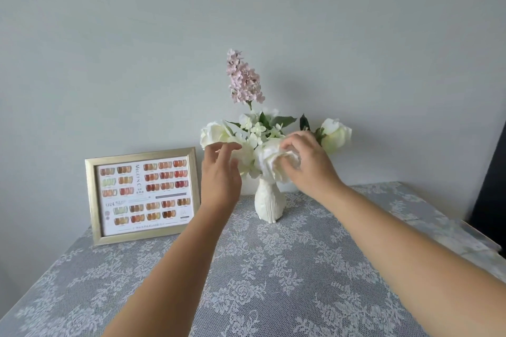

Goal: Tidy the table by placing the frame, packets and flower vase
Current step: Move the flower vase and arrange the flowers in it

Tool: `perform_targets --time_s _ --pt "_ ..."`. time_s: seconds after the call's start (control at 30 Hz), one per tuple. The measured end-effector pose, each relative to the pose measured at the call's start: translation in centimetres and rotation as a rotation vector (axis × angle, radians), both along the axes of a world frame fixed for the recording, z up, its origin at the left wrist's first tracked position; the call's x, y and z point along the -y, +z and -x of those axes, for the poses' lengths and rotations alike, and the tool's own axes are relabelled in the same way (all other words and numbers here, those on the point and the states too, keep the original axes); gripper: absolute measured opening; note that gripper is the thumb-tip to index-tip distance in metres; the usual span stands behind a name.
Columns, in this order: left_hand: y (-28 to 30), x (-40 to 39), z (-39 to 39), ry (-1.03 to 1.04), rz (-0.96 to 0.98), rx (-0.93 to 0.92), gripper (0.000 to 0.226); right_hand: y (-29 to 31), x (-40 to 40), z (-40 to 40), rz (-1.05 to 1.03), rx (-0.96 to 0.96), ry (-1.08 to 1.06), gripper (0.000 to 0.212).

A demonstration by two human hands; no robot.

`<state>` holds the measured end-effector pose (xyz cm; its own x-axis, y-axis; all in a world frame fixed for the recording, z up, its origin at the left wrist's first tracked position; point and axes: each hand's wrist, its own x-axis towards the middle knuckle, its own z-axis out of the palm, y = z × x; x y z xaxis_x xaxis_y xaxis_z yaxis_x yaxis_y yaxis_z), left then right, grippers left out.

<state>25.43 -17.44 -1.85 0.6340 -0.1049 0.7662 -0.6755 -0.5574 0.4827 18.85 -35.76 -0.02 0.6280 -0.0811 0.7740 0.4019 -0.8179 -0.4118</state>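
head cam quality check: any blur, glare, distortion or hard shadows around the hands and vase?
Head view: soft, even light, with no glare on the frame; a faint shadow on the wall right of the flowers; wide-angle bending along the table edges; slight motion blur on the left hand fingers and the right hand; the vase is fairly sharp; small print in the frame is unreadable.

Cream-white vase [269,204] is showing ribbed vertical lines, carrying white roses [276,164], green leaves [283,119] and a pale pink lilac spike [244,78]. Frame [142,195] is gleaming brushed gold, its white card showing rows of orange, red, brown and green swatches. Tablecloth [273,282] is showing white floral lace over grey. Wall [137,35] is reading pale grey.
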Motion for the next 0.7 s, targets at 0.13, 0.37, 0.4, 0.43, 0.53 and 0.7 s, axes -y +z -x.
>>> perform_targets --time_s 0.13,0.37,0.4,0.43,0.53,0.7 --pt "0.2 0.1 0.7 0.041 -0.069 0.054 0.030 0.7 2.3 -0.4 -0.312 -0.078 -0.045 0.009" --pt "1.2 2.4 1.9 0.052 -0.243 0.204 0.043 3.2 3.5 -0.6 -0.752 -0.128 0.170 0.008" --pt "1.4 2.8 1.8 0.052 -0.274 0.192 0.049 3.6 3.5 -0.6 -0.754 -0.133 0.182 0.007" --pt "1.7 3.1 1.7 0.056 -0.307 0.174 0.054 4.0 3.6 -0.6 -0.745 -0.139 0.189 0.007" --pt "2.4 3.7 0.9 0.111 -0.365 0.137 0.062 4.9 3.8 -0.3 -0.723 -0.154 0.239 0.010" --pt "4.4 3.6 -0.8 0.141 -0.334 0.121 0.035 5.2 4.9 0.5 -0.670 -0.197 0.258 0.013"
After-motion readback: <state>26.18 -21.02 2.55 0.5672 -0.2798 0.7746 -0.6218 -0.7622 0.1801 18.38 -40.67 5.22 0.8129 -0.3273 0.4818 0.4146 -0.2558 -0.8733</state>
